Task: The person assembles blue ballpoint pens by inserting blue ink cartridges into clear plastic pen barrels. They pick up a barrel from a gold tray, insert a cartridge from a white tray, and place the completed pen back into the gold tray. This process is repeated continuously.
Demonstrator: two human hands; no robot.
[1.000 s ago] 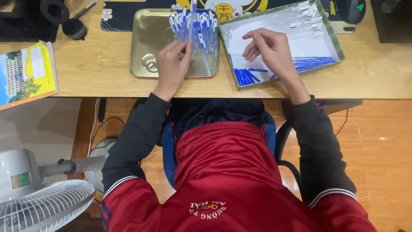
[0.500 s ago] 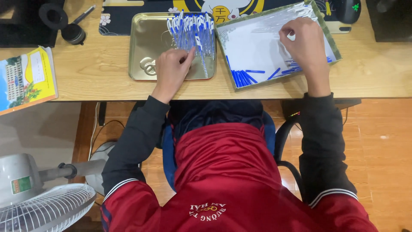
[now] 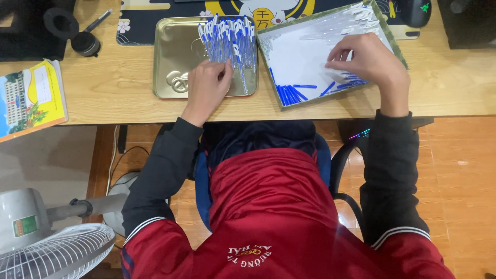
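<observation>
metal tray (image 3: 173,57): pale gold, shiny, no pattern
pens (image 3: 230,39): blue with white parts
box (image 3: 395,49): white inside, green rim with small pattern
pen caps (image 3: 289,94): plain blue
desk (image 3: 113,98): light wood with grain lines
booklet (image 3: 31,98): yellow, with a coloured picture
jacket (image 3: 268,217): red body, black sleeves, white stripes at the seam
fan (image 3: 51,253): white grille, grey body
floor (image 3: 460,170): orange-brown tiles
</observation>
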